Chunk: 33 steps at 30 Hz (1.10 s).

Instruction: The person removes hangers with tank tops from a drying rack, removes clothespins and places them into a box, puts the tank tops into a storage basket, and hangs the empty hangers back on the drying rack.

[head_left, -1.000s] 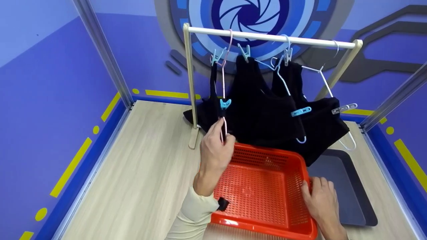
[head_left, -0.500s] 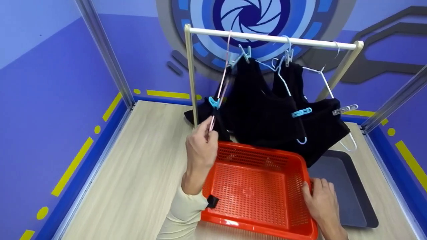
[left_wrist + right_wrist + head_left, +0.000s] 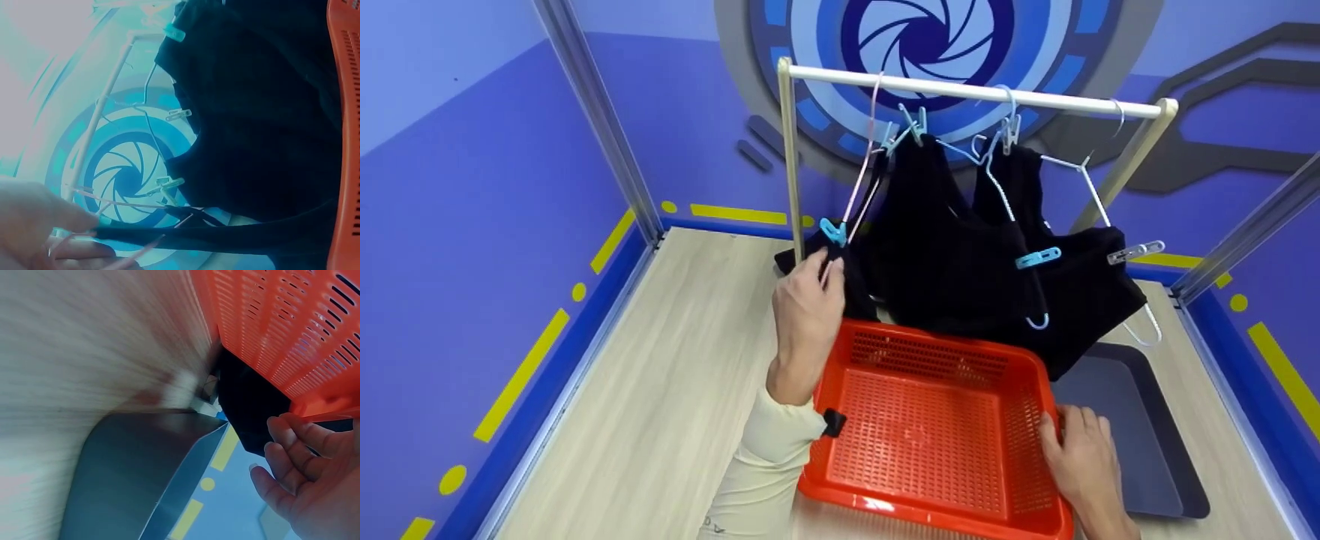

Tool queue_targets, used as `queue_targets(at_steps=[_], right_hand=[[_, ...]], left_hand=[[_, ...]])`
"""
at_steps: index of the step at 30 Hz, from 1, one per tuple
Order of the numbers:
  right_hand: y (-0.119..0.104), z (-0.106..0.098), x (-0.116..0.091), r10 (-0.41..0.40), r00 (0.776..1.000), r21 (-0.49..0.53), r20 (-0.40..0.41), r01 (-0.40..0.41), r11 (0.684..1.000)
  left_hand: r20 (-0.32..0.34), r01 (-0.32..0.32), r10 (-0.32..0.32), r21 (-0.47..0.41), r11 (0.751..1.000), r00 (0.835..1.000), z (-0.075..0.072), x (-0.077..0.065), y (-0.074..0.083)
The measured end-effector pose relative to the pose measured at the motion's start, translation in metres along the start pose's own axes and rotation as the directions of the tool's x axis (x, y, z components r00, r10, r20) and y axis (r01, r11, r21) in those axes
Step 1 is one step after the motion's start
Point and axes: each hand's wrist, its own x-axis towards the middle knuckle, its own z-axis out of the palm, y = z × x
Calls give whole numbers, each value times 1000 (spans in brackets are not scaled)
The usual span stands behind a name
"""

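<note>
My left hand (image 3: 808,307) pinches the lower end of a pink hanger (image 3: 859,184), just below a blue clothespin (image 3: 833,232) that clips black cloth to it. In the left wrist view, a black strap (image 3: 225,239) stretches from beside the fingers toward the garment. The pink hanger's hook is on the rack's white bar (image 3: 945,87). With the thumb inside and the fingers outside, my right hand (image 3: 1086,457) holds the right rim of a red plastic basket (image 3: 930,517). Beyond the basket hang black garments (image 3: 960,262) on blue and white hangers.
A dark grey tray (image 3: 1147,435) lies on the table right of the basket. The rack's wooden left post (image 3: 791,150) stands close behind my left hand. Another blue clothespin (image 3: 1037,258) and a clear clothespin (image 3: 1136,253) grip the hanging garments. Bare wood (image 3: 660,375) lies at the left.
My left hand has moved left and slightly up, swinging the pink hanger's lower end and its blue clothespin left. The right hand stays on the basket's rim.
</note>
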Motion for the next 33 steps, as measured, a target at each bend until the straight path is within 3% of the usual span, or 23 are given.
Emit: queue_targets(at_steps=[12, 18, 25, 33], right_hand=[[1, 1, -6, 24, 1000, 0, 10, -24, 1000], [0, 1, -6, 28, 999, -3, 16, -28, 1000], [0, 3, -1, 7, 1000, 6, -21, -7, 1000], [0, 1, -1, 22, 1000, 8, -18, -22, 1000]], left_hand=[[51, 54, -64, 184, 981, 997, -8, 20, -3], [5, 95, -100, 270, 958, 995, -9, 24, -6], [-74, 107, -90, 286, 952, 993, -12, 27, -10], [-122, 66, -38, 241, 968, 992, -23, 30, -13]])
